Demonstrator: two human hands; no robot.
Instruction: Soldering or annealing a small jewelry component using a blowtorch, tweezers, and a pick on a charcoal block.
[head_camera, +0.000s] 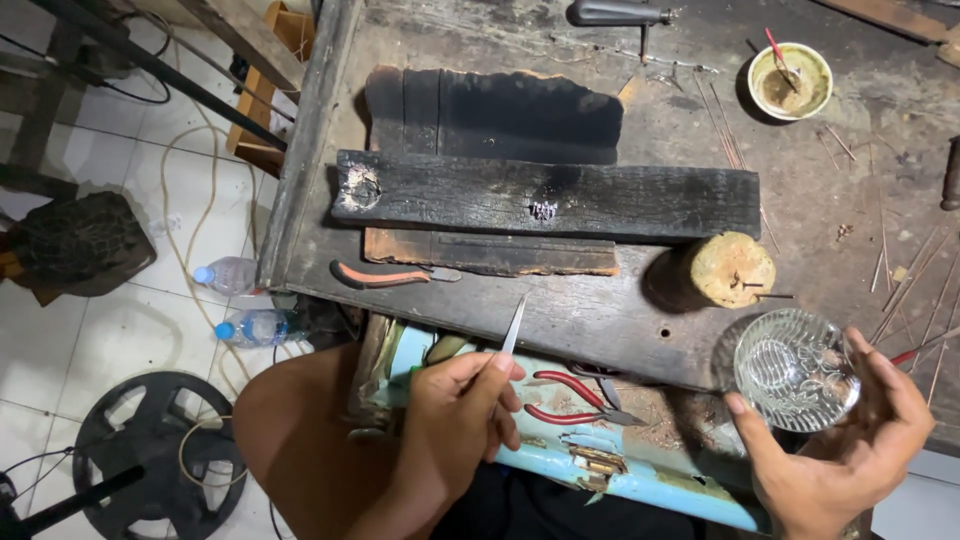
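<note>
Your right hand (850, 440) cups a clear cut-glass bowl (797, 368) from below and from the right, thumb along the near left rim, fingers curled behind the far right rim; the bowl sits tilted, mouth toward the camera, at the near right edge of the workbench (600, 320). Your left hand (458, 410) is closed around slim metal tweezers (513, 327), pinched between thumb and fingers, tips pointing up and away over the bench edge. Bowl and tweezers are well apart, with the red-handled pliers (575, 395) lying between the two hands on the blue tray (640, 480) below the bench edge.

Noted on the bench: charred wooden plank (545, 200) lying crosswise, a second burnt board (495, 112) behind it; orange-handled pliers (385, 275) just in front of the plank, left side. Round wooden stump (732, 268) stands just beyond the glass bowl, near but not touching. Small white cup (790, 82) with a red-handled brush at the far right.
</note>
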